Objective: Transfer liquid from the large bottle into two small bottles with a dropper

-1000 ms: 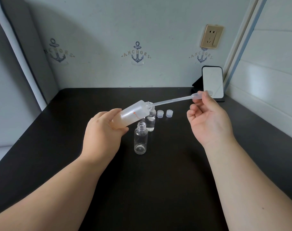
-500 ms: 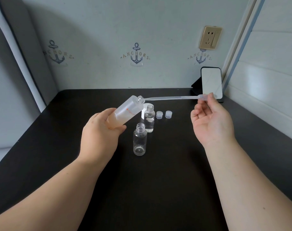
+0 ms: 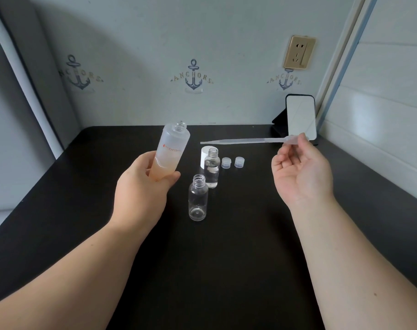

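Dropper (image 3: 248, 141) pinched at bulb by right hand (image 3: 300, 172), lying level, tip pointing left above far small bottle (image 3: 212, 169); left hand (image 3: 143, 194) gripping large bottle (image 3: 170, 152).

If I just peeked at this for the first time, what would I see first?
Two bare arms reach over a black table. The left hand grips a tall frosted plastic bottle up off the table, left of centre. The right hand pinches a long clear plastic dropper level above two small clear bottles.

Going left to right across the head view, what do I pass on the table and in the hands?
Left hand → large bottle → empty small bottle → two caps → right hand → phone.
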Demonstrator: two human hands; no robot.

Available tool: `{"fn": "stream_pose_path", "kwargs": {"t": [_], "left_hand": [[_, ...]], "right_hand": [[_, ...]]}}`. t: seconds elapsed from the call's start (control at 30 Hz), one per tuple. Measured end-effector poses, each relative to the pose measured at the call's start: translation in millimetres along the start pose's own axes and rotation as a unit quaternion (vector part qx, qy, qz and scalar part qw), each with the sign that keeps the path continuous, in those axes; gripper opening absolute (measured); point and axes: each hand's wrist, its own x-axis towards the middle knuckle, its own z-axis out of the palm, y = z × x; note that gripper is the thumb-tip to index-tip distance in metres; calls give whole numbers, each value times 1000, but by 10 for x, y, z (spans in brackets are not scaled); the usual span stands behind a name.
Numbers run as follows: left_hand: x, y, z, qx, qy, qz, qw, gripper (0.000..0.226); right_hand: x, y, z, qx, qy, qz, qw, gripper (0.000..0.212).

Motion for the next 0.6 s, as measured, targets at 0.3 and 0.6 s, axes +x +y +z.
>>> {"fn": "stream_pose_path", "kwargs": {"t": [0.3,0.6], "left_hand": [[16,-8,19,-14,-24,-26,999,39],[-31,48,-17,-91,-9,-43,995,51]], "right_hand": [[-18,15,7,-16,7,9,1000,8],[-2,11,-6,-24,2,12,1000,8]]}}
